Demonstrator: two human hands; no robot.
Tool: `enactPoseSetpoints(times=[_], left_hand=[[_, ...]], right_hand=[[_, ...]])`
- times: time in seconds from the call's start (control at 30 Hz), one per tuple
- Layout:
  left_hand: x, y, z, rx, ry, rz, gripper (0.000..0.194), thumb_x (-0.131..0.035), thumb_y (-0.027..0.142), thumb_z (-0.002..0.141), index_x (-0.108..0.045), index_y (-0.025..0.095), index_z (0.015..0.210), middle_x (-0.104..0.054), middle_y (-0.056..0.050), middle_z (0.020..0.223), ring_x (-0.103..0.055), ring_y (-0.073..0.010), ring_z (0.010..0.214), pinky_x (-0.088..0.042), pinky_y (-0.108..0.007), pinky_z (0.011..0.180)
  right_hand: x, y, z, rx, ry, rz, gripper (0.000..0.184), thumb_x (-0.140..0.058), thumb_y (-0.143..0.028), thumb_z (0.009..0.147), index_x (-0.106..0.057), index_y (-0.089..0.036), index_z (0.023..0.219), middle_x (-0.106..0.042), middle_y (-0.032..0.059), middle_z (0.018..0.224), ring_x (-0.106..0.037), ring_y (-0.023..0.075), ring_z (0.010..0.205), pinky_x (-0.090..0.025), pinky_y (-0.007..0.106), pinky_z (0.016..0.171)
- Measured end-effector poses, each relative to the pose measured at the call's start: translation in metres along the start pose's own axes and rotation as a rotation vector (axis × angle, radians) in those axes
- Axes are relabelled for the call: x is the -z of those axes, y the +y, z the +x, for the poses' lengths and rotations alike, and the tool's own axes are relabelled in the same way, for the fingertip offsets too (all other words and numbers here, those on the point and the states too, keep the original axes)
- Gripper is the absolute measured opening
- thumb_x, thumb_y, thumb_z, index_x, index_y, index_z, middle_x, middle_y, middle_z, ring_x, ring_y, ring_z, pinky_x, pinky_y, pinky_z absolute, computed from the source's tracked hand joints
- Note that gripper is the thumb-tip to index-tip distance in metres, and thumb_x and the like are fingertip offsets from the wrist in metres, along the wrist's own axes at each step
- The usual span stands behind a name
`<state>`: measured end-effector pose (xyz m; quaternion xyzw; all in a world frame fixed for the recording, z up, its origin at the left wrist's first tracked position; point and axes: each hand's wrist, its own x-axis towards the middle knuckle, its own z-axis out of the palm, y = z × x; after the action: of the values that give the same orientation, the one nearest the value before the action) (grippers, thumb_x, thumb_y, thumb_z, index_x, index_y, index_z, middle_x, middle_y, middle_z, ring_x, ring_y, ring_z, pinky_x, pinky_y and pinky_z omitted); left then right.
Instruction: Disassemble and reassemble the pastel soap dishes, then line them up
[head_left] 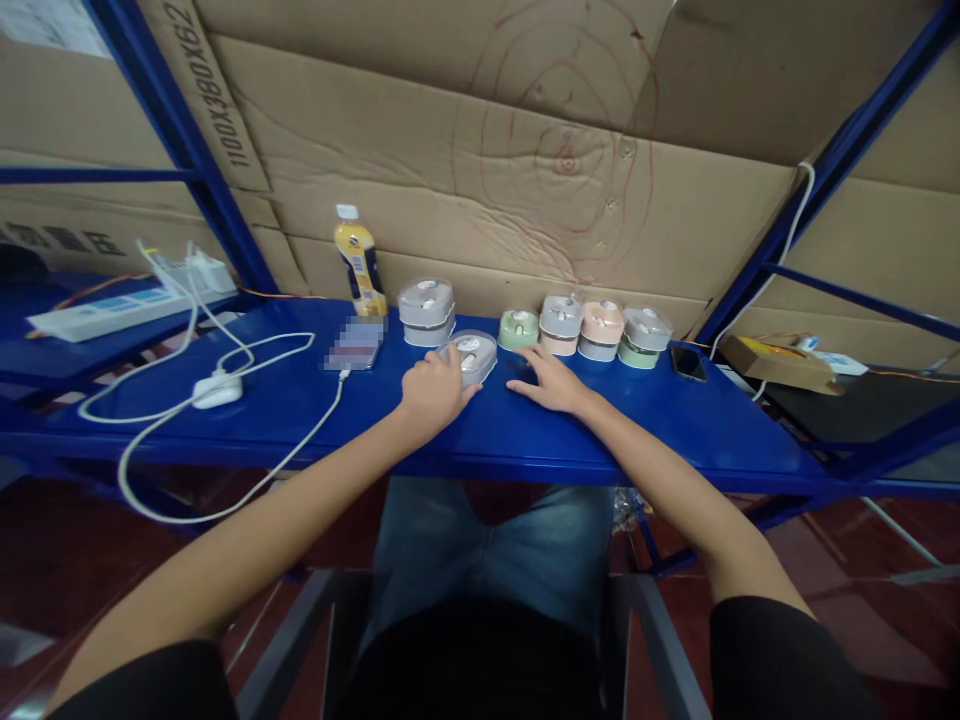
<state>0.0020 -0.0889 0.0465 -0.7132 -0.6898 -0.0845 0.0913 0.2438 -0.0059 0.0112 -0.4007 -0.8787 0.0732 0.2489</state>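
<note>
My left hand (436, 392) is closed around the left side of a small grey box (477, 358) with a clear lid, low on the blue table. To its right, my right hand (551, 380) hovers or rests with fingers spread, holding nothing; its fingertips are just in front of a pale green box (518, 328). Behind my left hand stands a stack of two grey boxes (427, 312). Further right are stacked pairs: a grey box (561, 315) over a peach one, a peach box (602, 322) over a grey one, and a grey box (646, 328) over a green one.
A yellow drink bottle (360, 262) stands at the back left, behind a phone (355, 343) on a white cable. A white charger (217, 390) and looped cables lie further left. A dark phone (688, 364) is on the right. Cardboard (420, 140) backs the blue table (525, 440).
</note>
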Motion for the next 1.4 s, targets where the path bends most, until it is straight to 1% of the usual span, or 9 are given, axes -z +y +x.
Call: enactPoseSetpoints(times=[0.33, 0.5, 0.6, 0.7, 0.8, 0.93, 1.1, 1.23, 1.4], left_hand=[[-0.008, 0.013, 0.091, -0.073, -0.011, -0.139, 0.053, -0.056, 0.022, 0.106, -0.049, 0.0, 0.155, -0.068, -0.034, 0.139, -0.07, -0.0438, 0.13, -0.057, -0.047, 0.104], [0.0, -0.017, 0.112, -0.092, 0.312, -0.248, 0.04, -0.048, 0.023, 0.106, -0.058, 0.01, 0.142, -0.062, -0.028, 0.144, -0.06, -0.044, 0.138, -0.05, -0.056, 0.114], [-0.002, -0.037, 0.128, 0.112, 0.472, -0.267, 0.066, -0.067, 0.044, 0.097, -0.05, 0.011, 0.152, -0.051, -0.031, 0.157, -0.047, -0.0523, 0.149, -0.042, -0.067, 0.119], [-0.012, -0.051, 0.144, 0.307, 0.377, -0.33, 0.096, -0.08, 0.055, 0.086, -0.041, 0.008, 0.159, -0.045, -0.037, 0.16, -0.045, -0.0585, 0.149, -0.04, -0.075, 0.117], [-0.022, -0.058, 0.153, 0.298, 0.297, -0.412, 0.091, -0.081, 0.053, 0.084, -0.045, 0.007, 0.154, -0.051, -0.037, 0.154, -0.054, -0.0574, 0.143, -0.046, -0.071, 0.114], [-0.025, -0.058, 0.148, 0.118, 0.46, -0.47, 0.083, -0.083, 0.047, 0.082, -0.049, 0.013, 0.149, -0.054, -0.029, 0.153, -0.056, -0.0517, 0.142, -0.047, -0.067, 0.118], [-0.032, -0.033, 0.115, -0.54, 0.405, -0.673, 0.108, -0.093, 0.052, 0.07, -0.042, 0.016, 0.158, -0.057, -0.024, 0.157, -0.056, -0.0459, 0.147, -0.044, -0.063, 0.126], [-0.048, -0.005, 0.086, -0.802, 0.159, -0.861, 0.12, -0.097, 0.052, 0.066, -0.037, 0.021, 0.165, -0.058, -0.024, 0.158, -0.061, -0.0479, 0.144, -0.051, -0.065, 0.12], [-0.066, 0.004, 0.078, -0.822, 0.039, -1.003, 0.12, -0.098, 0.05, 0.066, -0.036, 0.023, 0.165, -0.068, -0.022, 0.146, -0.068, -0.0471, 0.136, -0.053, -0.068, 0.115]], right_hand=[[0.005, 0.005, -0.002, -0.035, -0.011, 0.022, 0.068, -0.071, -0.059, 0.101, -0.06, -0.019, 0.154, -0.066, 0.0191, 0.14, -0.071, 0.036, 0.124, -0.059, 0.057, 0.111], [0.006, 0.005, -0.001, -0.04, -0.016, 0.037, 0.068, -0.072, -0.06, 0.1, -0.061, -0.017, 0.152, -0.065, 0.0205, 0.143, -0.071, 0.0366, 0.125, -0.059, 0.057, 0.11], [0.006, 0.004, -0.001, -0.034, -0.023, 0.041, 0.065, -0.072, -0.059, 0.101, -0.063, -0.018, 0.15, -0.065, 0.0197, 0.142, -0.071, 0.0358, 0.125, -0.059, 0.056, 0.11], [0.007, 0.004, -0.002, -0.029, -0.024, 0.035, 0.063, -0.071, -0.059, 0.101, -0.064, -0.019, 0.149, -0.067, 0.018, 0.138, -0.071, 0.0342, 0.124, -0.059, 0.055, 0.111], [0.007, 0.005, -0.002, -0.042, -0.023, 0.033, 0.062, -0.07, -0.059, 0.101, -0.065, -0.019, 0.147, -0.067, 0.0175, 0.136, -0.072, 0.0334, 0.121, -0.059, 0.055, 0.111], [0.013, 0.003, -0.002, -0.045, 0.096, 0.053, 0.058, -0.068, -0.058, 0.102, -0.066, -0.019, 0.145, -0.069, 0.0178, 0.136, -0.07, 0.0357, 0.127, -0.058, 0.058, 0.113], [0.029, -0.001, -0.002, 0.035, 0.387, 0.054, 0.092, -0.081, -0.072, 0.087, -0.053, -0.024, 0.16, -0.056, 0.0192, 0.16, -0.054, 0.0406, 0.153, -0.043, 0.062, 0.13], [0.034, -0.002, -0.004, 0.105, 0.228, 0.062, 0.123, -0.091, -0.078, 0.07, -0.041, -0.027, 0.171, -0.047, 0.0176, 0.173, -0.042, 0.0442, 0.163, -0.036, 0.066, 0.134], [0.027, -0.006, -0.006, 0.096, -0.023, 0.119, 0.121, -0.092, -0.071, 0.072, -0.042, -0.024, 0.171, -0.065, 0.0191, 0.155, -0.063, 0.0438, 0.142, -0.052, 0.062, 0.119]])
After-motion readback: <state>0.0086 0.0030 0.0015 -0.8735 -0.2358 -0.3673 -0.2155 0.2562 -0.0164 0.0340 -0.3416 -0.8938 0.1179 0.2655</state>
